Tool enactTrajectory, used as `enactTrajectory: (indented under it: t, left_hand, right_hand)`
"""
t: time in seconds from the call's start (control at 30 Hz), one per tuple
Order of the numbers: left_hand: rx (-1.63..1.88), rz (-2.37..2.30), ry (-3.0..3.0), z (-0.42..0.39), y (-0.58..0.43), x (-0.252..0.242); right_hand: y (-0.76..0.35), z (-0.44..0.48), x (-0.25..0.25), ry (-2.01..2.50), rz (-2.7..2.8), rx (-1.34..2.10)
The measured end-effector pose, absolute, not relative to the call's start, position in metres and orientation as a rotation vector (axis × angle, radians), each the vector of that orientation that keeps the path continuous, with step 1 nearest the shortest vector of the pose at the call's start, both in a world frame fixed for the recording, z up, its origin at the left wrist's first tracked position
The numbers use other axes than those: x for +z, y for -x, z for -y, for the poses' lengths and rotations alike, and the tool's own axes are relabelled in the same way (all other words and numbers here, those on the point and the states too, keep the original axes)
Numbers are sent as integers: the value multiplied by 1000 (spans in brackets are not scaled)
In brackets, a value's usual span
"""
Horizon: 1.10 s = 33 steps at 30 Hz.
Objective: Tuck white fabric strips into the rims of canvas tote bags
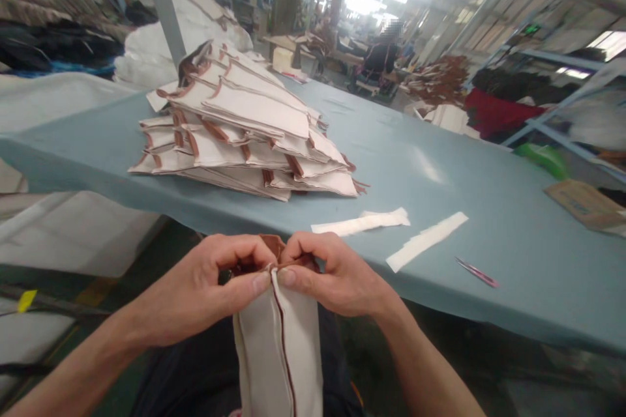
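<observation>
At six o'clock in the view hangs a cream fabric piece (259,352), its brown-edged top pinched between thumb and fingers of both the left hand (215,277) and the right hand (332,273), which nearly meet at its dark seam. From there, on the blue table (372,133), a pile of similar pieces (267,107) lies between eleven and twelve o'clock, two pale strips (428,241) toward two, and a pointed pink-handled tool (478,272) at three.

Brown cardboard (584,203) lies beside green plastic (544,158), red cloth (499,112) farther back.
</observation>
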State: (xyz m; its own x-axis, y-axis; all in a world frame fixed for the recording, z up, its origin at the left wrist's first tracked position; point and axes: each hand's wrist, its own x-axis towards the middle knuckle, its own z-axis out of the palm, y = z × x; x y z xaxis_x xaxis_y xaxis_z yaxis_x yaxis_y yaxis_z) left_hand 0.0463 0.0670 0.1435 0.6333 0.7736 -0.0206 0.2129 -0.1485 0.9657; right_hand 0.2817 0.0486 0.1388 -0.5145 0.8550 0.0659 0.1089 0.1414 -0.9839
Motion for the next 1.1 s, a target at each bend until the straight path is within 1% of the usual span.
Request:
enactTrajectory:
  t: [0.17, 0.27, 0.37, 0.47, 0.53, 0.67, 0.93, 1.1]
  left_hand:
    - [588, -855, -1782, -66, -45, 138]
    - [698, -857, -1863, -58, -44, 128]
    - [815, -899, -1911, -45, -44, 116]
    - [847, -926, -1924, -34, -45, 107]
    - [849, -926, -1923, -29, -46, 104]
    - [846, -968, -1943, -24, -45, 100]
    - [883, -987, -1896, -19, -45, 101]
    - [795, -940, -1770, -22, -45, 103]
  right_hand:
    - [-285, -52, 134, 961, 1907, 1263]
    - [-287, -47, 128, 950, 1971, 1136]
    - [-286, -35, 120, 937, 1927, 977]
    - [-283, -21, 114, 986, 1862, 805]
    - [-280, -14, 113, 1052, 1864, 781]
    - [-274, -6, 114, 1158, 1853, 917]
    - [-265, 0, 117, 1244, 1623, 1256]
    - [-264, -3, 116, 1246, 1528, 1426]
